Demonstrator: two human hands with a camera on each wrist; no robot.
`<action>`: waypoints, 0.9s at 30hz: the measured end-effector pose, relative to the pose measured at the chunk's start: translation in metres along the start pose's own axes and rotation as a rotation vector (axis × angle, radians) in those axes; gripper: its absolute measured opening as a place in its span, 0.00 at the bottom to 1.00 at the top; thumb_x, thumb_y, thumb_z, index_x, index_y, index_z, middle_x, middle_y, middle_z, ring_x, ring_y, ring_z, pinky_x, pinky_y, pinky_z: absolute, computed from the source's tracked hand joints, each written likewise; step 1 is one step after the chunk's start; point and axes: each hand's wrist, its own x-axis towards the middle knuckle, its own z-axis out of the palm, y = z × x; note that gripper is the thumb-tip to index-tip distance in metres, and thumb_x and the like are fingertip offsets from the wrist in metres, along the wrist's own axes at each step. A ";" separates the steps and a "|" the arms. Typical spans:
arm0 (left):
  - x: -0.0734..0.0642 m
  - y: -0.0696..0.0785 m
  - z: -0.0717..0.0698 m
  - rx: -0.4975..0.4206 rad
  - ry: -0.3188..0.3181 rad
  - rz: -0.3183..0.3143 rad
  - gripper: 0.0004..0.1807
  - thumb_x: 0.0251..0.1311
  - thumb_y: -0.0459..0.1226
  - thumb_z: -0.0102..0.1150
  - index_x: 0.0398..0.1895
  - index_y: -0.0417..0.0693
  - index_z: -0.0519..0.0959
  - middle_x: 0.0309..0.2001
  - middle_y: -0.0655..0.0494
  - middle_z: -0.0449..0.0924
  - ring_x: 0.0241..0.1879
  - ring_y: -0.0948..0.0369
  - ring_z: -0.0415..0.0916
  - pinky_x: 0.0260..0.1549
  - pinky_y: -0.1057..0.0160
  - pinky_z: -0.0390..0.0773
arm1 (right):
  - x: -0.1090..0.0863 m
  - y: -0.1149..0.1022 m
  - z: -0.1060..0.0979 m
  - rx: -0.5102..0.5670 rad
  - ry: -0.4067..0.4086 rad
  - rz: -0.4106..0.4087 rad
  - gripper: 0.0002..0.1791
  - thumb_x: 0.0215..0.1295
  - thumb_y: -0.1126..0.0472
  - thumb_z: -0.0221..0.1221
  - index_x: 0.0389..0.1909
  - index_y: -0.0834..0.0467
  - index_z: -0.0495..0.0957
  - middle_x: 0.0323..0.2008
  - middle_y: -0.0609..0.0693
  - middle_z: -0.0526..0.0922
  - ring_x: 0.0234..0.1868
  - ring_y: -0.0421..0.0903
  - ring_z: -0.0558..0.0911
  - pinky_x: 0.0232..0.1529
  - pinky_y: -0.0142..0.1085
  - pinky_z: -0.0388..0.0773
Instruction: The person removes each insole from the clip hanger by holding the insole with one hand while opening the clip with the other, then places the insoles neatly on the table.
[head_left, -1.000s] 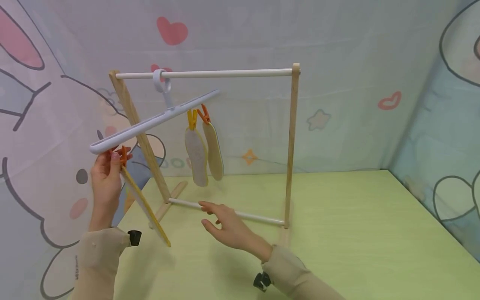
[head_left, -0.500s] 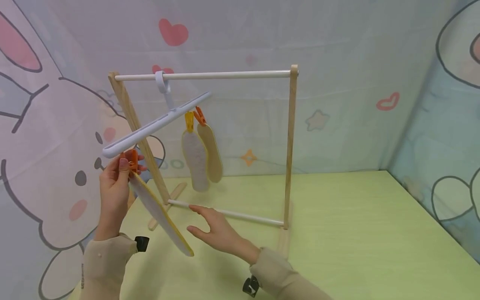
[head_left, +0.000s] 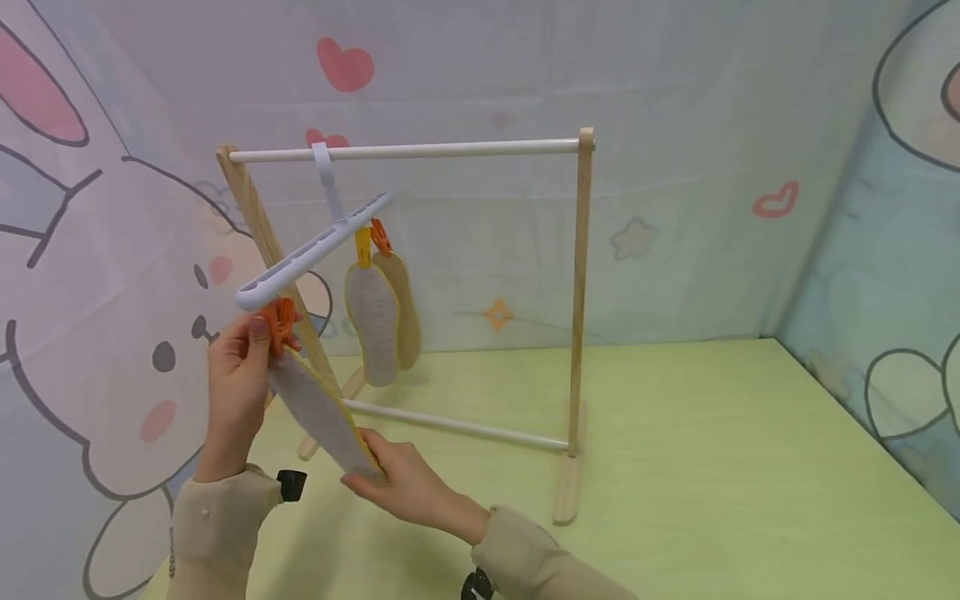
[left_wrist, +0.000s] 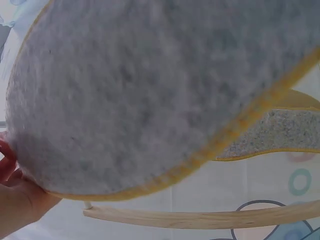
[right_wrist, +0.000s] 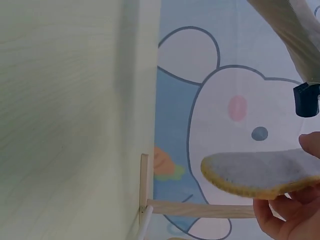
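In the head view, my left hand (head_left: 238, 375) pinches an orange clothespin (head_left: 281, 325) hanging under the near end of a white hanger (head_left: 311, 250). From that clothespin an insole (head_left: 318, 417), grey with a yellow edge, slants down to the right. Its lower end lies between the thumb and fingers of my right hand (head_left: 412, 483). Whether the clothespin bites the insole's top is hidden by the left fingers. In the left wrist view the insole's grey face (left_wrist: 125, 100) fills most of the picture. The right wrist view shows the insole's rounded end (right_wrist: 240, 175) above my right fingers (right_wrist: 295, 200).
The hanger hooks over the white top bar (head_left: 450, 150) of a wooden rack. Behind it, a grey insole (head_left: 372, 325) hangs from a yellow clothespin (head_left: 363, 247), and a tan one (head_left: 405, 317) from an orange clothespin (head_left: 381, 237). The rack stands on a green table (head_left: 712, 467).
The hanger has swung round, its near end moving right along with my left hand. The insole turned its grey face more toward me. My right hand moved left and took hold of its lower end.
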 end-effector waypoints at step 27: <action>0.000 0.005 0.002 -0.100 -0.039 -0.093 0.16 0.60 0.35 0.46 0.50 0.37 0.72 0.31 0.58 0.80 0.24 0.65 0.75 0.29 0.75 0.74 | -0.012 0.005 -0.016 -0.007 0.021 -0.022 0.15 0.60 0.63 0.55 0.47 0.61 0.71 0.35 0.55 0.84 0.32 0.41 0.84 0.30 0.16 0.71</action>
